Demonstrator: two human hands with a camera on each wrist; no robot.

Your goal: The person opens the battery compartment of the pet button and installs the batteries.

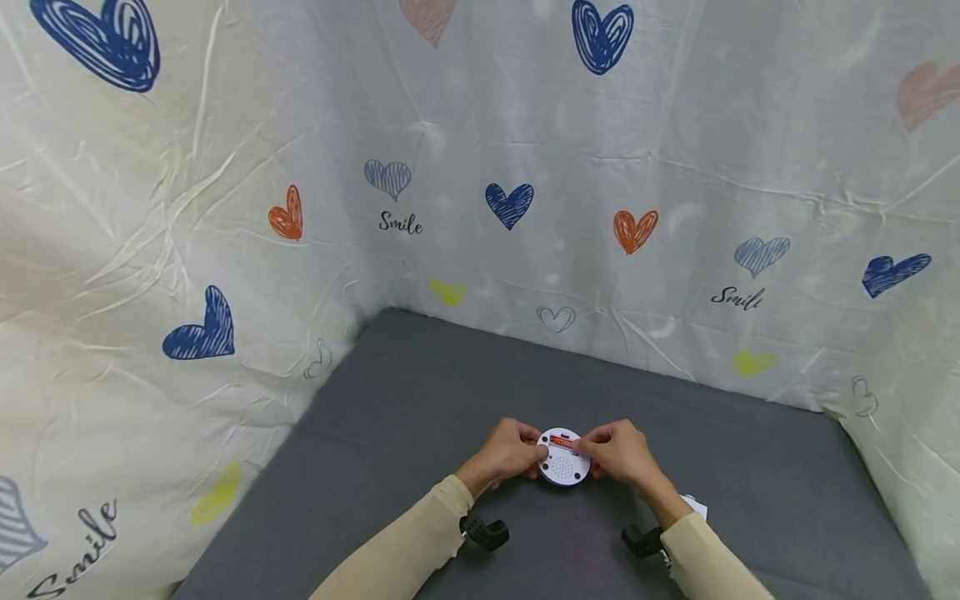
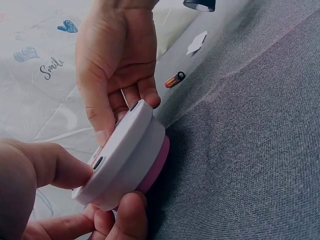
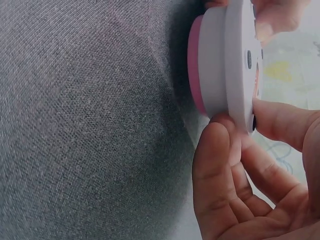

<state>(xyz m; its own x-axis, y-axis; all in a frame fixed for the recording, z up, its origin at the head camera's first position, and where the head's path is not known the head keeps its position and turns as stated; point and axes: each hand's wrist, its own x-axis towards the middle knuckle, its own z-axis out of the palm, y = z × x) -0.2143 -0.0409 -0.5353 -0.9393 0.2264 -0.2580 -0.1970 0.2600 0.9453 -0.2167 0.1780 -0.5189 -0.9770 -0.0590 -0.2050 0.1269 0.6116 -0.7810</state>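
A round white device (image 1: 564, 471) with a pink far side (image 2: 156, 167) is held tilted just above the dark cloth, its back facing up. Small holes, dark feet and a slot show on that back. An orange battery (image 1: 561, 442) lies in the slot. My left hand (image 1: 512, 450) grips the device's left edge, thumb on the back and fingers underneath. From the right, my right hand (image 1: 621, 451) holds the opposite edge, its thumb pressed on the back by the battery's end. A second orange-and-black battery (image 2: 175, 80) lies loose on the cloth.
A small white piece (image 1: 695, 505) lies on the grey cloth-covered table (image 1: 450, 367), partly behind the right forearm. White curtains (image 1: 465, 125) printed with hearts close off the back and sides. Black wrist cameras (image 1: 486, 532) are strapped to both wrists.
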